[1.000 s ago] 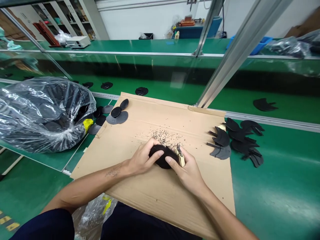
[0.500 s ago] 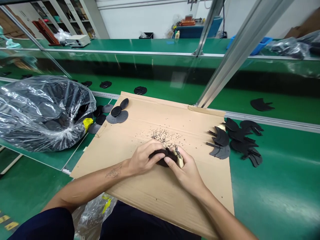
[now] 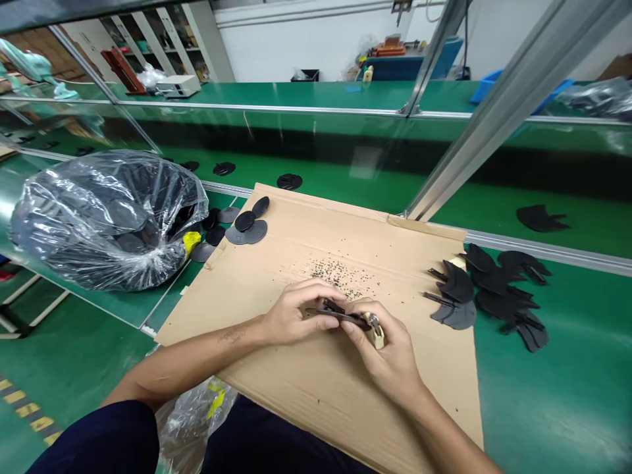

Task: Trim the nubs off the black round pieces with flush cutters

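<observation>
My left hand (image 3: 299,313) pinches a thin black plastic disc (image 3: 328,316) by its left side. The disc is held nearly edge-on above the cardboard sheet (image 3: 276,382), with a raised dark part on its upper face. My right hand (image 3: 390,349) grips the disc's right side with thumb and fingertips. That same hand also holds a small pale-yellow-handled tool with a metal head, which looks like nippers (image 3: 375,330), tucked against the palm. Small black scraps (image 3: 336,273) lie scattered on the cardboard just beyond my hands.
Several black discs (image 3: 254,230) lie at the cardboard's left corner, beside a clear plastic bag (image 3: 108,224) full of dark parts. Curved black pieces (image 3: 454,283) pile up on the right. A metal post (image 3: 474,145) rises beyond the cardboard, with a conveyor-like green strip (image 3: 340,164) behind.
The disc has tilted from a more face-on angle to nearly edge-on, showing its raised part. The nippers have turned in my right hand, away from the disc's middle. The view has shifted slightly left.
</observation>
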Available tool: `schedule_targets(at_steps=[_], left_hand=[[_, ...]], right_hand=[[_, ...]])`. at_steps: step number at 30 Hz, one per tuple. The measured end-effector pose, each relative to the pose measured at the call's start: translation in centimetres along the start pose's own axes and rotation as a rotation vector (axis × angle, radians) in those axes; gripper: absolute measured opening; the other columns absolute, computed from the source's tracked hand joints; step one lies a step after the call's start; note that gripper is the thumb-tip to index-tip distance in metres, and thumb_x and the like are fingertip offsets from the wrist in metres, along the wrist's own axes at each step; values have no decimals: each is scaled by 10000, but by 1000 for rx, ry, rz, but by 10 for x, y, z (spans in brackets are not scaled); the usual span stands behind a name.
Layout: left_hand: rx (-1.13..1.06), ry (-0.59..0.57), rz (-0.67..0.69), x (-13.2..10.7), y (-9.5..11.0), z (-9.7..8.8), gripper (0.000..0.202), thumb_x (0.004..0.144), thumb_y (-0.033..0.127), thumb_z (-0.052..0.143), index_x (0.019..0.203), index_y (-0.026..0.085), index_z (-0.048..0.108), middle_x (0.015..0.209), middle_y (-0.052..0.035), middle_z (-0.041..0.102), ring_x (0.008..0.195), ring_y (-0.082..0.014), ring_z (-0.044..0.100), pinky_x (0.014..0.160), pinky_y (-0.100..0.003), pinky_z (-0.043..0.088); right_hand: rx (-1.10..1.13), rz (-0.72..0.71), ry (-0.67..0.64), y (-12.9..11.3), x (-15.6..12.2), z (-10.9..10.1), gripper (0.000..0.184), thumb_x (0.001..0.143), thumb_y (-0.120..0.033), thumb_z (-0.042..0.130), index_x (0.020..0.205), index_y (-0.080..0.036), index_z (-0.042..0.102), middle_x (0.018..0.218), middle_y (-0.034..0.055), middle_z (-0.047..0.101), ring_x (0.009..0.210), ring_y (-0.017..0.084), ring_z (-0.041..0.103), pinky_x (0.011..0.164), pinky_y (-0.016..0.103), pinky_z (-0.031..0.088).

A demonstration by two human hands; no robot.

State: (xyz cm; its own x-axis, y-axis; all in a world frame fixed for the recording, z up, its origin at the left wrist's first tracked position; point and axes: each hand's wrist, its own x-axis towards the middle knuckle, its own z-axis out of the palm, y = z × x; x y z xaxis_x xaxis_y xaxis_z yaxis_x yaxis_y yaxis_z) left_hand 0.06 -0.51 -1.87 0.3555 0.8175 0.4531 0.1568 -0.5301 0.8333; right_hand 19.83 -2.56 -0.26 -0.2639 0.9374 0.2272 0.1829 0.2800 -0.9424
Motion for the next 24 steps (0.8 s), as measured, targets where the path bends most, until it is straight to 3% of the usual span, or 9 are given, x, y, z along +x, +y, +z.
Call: schedule_targets(at_steps=[3,8,17,24], left_hand=[[8,18,41,2,0,-2,240,901,379,714,1045,190,752,948,-97,754,880,-197,705,798,-331,582],[62,51,108,2,-3,-1,210,864,323,764,1027,191,765,890,-79,743,791,-166,685,701,-284,563],[83,-18,223,3,-2,-2,324,931,316,681,1237,209,692,1000,-92,754,892,-180,691,800,-320,547],[195,-11,237,4,2,-5,166,932,293,684,1056,195,735,884,-59,775,723,-140,652,705,-294,488]], right_hand=[[1,-5,-5,0,1,-2,139,946,-388,636,911,-255,613,880,44,676,837,222,646,778,349,531],[-49,-71,34,1,0,-2,42,929,-268,647,951,-258,613,931,52,682,886,227,653,802,363,528],[-116,-204,-3,6,0,-1,111,948,-161,568,985,-265,583,918,48,672,836,209,640,753,351,517],[-170,-214,-35,10,-1,0,90,957,-161,552,978,-247,565,871,48,635,812,208,628,714,343,520]])
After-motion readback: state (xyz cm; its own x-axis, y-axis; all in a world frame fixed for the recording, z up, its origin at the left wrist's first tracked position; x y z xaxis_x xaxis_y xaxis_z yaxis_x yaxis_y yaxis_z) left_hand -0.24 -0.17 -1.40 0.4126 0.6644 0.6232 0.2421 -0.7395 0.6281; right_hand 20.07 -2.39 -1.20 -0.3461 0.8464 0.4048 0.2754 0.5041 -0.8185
